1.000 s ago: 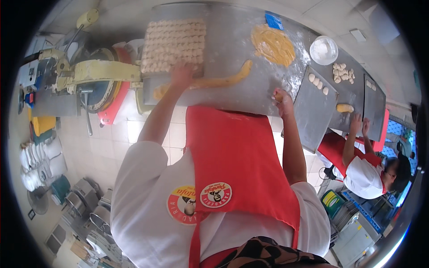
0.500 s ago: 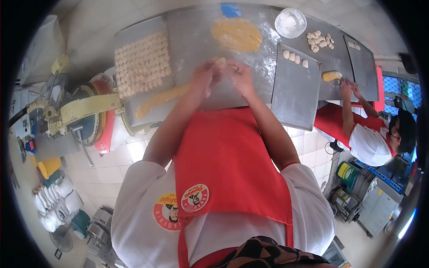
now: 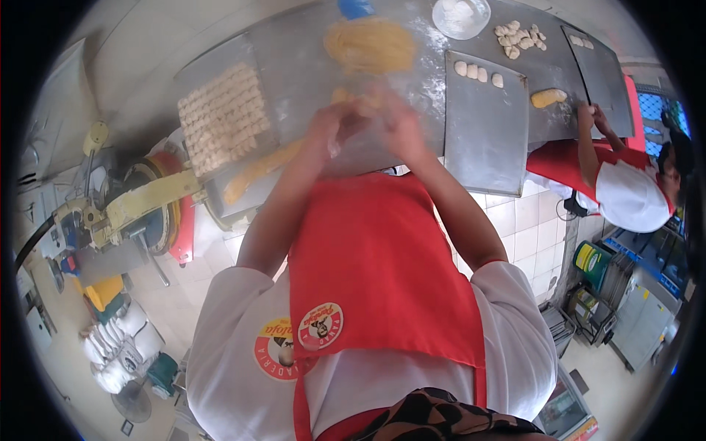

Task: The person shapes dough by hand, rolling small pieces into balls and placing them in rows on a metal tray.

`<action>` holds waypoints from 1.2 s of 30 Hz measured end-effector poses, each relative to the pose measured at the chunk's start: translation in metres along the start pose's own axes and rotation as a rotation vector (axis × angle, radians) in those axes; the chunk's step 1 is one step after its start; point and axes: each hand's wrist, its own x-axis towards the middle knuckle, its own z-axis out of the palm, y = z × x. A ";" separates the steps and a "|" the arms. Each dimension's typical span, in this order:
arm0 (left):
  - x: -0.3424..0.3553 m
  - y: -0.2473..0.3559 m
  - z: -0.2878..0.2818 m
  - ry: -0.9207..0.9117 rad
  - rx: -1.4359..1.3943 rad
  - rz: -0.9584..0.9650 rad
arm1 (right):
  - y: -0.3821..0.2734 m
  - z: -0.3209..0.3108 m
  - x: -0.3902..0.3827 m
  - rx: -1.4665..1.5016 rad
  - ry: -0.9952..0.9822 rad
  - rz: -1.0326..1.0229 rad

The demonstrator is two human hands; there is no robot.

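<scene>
My left hand [image 3: 340, 123] is curled at the near side of the steel table, its fingers closed against a small piece of dough [image 3: 365, 107]. Close beside it my right hand [image 3: 402, 131] is smeared by motion, so its fingers cannot be made out. Yellowish dough [image 3: 342, 95] shows just beyond my fingers. A long yellow dough roll [image 3: 261, 170] lies left of my left forearm and partly passes behind it. Past my hands a flat, yellow filling-like mass [image 3: 370, 45] is spread on the table.
Left stands a tray [image 3: 266, 95] with rows of dough pieces. Right is a metal tray [image 3: 485, 140] with several dough balls, below a bowl of white powder [image 3: 461, 16]. Farther right, dough lumps [image 3: 518, 38], a yellow loaf-shaped piece [image 3: 548, 98] and a co-worker's hands [image 3: 594, 116]. A machine [image 3: 140, 202] stands left.
The view has shifted slightly. My right hand is now more blurred, and yellowish dough shows beyond my fingers. The co-worker's hands have moved toward the far-right tray.
</scene>
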 end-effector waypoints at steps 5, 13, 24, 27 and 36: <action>0.000 0.000 0.016 -0.035 0.215 0.020 | 0.021 -0.018 0.001 0.154 -0.093 0.053; -0.004 -0.003 0.021 -0.034 0.254 0.045 | 0.025 -0.043 -0.001 0.634 -0.145 0.550; 0.005 -0.009 0.030 -0.054 0.333 0.113 | 0.008 -0.044 0.005 0.432 -0.106 0.448; 0.010 -0.010 0.034 -0.004 0.369 0.128 | 0.027 -0.036 0.000 0.197 -0.036 0.462; 0.019 -0.006 0.036 -0.032 0.778 0.199 | 0.033 -0.029 -0.009 0.589 0.026 0.637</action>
